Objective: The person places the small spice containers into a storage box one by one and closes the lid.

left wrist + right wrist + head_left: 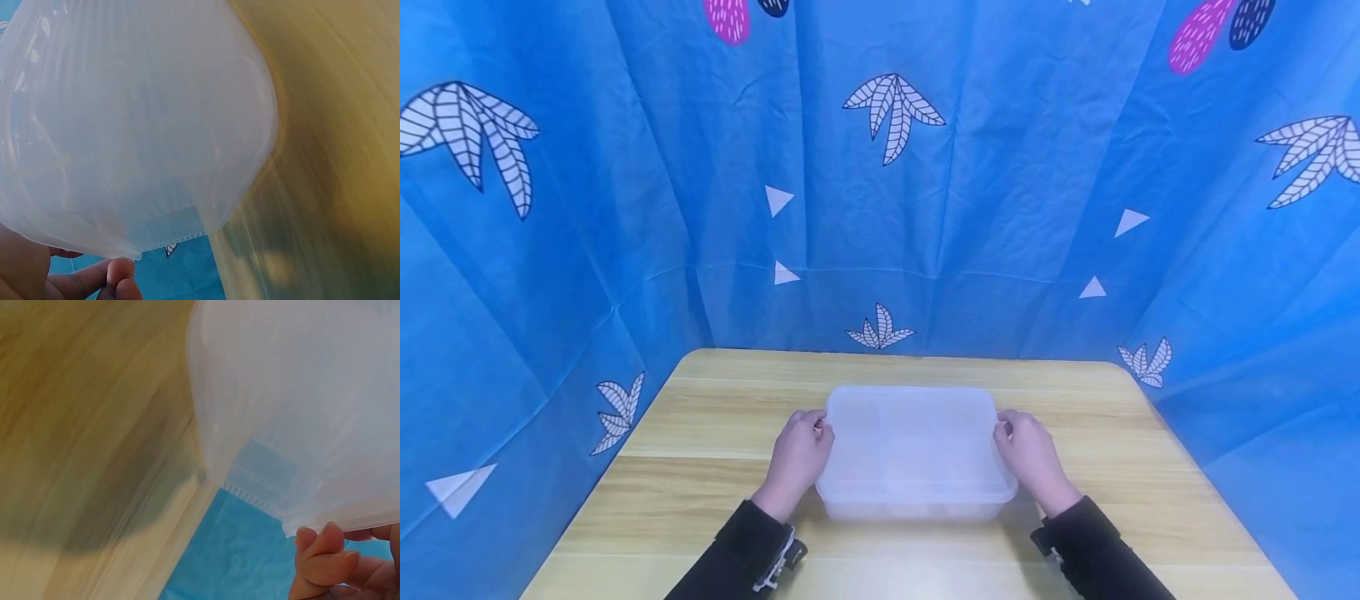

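Observation:
A frosted, translucent plastic storage box sits at the middle of the table, its flat lid on top. At the left side, my left hand pinches the rim between thumb and curled fingers. My right hand grips the opposite rim in the same way. The left wrist view shows the rounded box wall close up, with fingertips right at the lip. In the right wrist view, bent fingers hold the edge near a corner. Whatever the box may contain is hidden by its cloudy plastic.
The light wood-grain table has rounded far corners. A blue curtain with white leaf and triangle prints hangs behind it and along both sides. Dark sleeves and wrist-worn devices lie close over the near part of the table.

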`<action>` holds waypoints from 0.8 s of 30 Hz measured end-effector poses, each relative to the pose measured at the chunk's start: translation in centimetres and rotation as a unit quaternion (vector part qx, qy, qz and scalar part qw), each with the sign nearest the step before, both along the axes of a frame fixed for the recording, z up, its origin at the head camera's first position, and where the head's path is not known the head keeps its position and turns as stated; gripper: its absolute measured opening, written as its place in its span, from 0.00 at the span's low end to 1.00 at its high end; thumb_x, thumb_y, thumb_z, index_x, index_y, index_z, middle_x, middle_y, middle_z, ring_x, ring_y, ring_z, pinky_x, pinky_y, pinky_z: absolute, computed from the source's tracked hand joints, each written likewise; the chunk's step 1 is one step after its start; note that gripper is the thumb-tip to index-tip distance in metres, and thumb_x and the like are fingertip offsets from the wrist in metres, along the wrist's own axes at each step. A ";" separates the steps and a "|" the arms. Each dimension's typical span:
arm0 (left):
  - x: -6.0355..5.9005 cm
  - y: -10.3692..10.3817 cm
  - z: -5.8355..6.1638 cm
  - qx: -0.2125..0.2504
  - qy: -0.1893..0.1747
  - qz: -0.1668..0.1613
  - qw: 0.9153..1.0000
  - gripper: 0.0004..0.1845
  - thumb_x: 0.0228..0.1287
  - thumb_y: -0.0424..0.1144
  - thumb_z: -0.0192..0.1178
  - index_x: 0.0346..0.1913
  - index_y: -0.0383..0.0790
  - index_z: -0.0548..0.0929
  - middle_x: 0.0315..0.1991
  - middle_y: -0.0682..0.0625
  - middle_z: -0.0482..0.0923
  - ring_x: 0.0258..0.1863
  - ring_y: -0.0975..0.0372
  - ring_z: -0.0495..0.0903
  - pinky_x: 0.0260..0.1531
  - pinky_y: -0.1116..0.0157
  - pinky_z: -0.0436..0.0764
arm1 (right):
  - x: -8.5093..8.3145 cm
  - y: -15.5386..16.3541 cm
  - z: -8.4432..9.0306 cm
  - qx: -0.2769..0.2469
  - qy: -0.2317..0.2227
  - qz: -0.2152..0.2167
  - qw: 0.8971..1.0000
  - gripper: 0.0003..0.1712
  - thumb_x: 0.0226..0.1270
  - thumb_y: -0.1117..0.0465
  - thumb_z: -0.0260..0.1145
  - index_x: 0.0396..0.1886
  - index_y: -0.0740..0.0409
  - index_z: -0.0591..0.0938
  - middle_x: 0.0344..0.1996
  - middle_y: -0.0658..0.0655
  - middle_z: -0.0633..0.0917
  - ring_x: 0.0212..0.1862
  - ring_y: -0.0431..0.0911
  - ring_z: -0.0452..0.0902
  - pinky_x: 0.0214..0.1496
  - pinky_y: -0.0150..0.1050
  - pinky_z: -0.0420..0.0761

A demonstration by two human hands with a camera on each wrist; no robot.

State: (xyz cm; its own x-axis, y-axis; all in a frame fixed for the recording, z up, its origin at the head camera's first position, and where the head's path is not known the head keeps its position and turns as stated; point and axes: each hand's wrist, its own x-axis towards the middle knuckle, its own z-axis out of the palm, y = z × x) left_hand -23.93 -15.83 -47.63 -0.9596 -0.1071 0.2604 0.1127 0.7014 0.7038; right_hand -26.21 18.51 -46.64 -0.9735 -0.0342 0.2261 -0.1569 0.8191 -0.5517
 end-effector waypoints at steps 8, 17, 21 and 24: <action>-0.1 0.0 0.2 -0.011 -0.003 0.002 1.000 0.19 0.71 0.35 0.55 0.57 0.24 0.80 0.46 0.38 0.79 0.41 0.51 0.82 0.42 0.54 0.84 | -0.3 0.1 0.1 -0.001 -0.014 0.001 1.000 0.21 0.72 0.64 0.56 0.57 0.75 0.79 0.39 0.65 0.84 0.40 0.55 0.81 0.42 0.50 0.84; -0.2 0.1 0.7 -0.009 -0.031 -0.001 0.999 0.21 0.73 0.36 0.54 0.60 0.23 0.77 0.46 0.37 0.79 0.42 0.51 0.79 0.47 0.51 0.82 | -0.4 -0.2 0.4 -0.003 -0.031 0.002 1.000 0.22 0.72 0.63 0.58 0.58 0.76 0.77 0.38 0.64 0.84 0.39 0.54 0.81 0.42 0.50 0.84; -0.4 0.3 0.7 -0.005 -0.044 0.002 0.999 0.23 0.73 0.38 0.53 0.62 0.22 0.75 0.48 0.35 0.79 0.46 0.49 0.79 0.50 0.49 0.81 | -0.6 -0.4 0.6 -0.002 -0.042 0.007 0.999 0.23 0.73 0.62 0.57 0.58 0.77 0.76 0.35 0.63 0.84 0.36 0.53 0.81 0.41 0.50 0.84; -0.5 0.3 0.8 -0.001 -0.056 0.001 0.998 0.24 0.74 0.39 0.52 0.63 0.21 0.74 0.50 0.34 0.78 0.49 0.46 0.79 0.53 0.47 0.79 | -0.9 -0.4 0.6 0.004 -0.047 0.010 0.999 0.23 0.74 0.62 0.55 0.59 0.77 0.75 0.38 0.66 0.85 0.39 0.56 0.82 0.45 0.53 0.84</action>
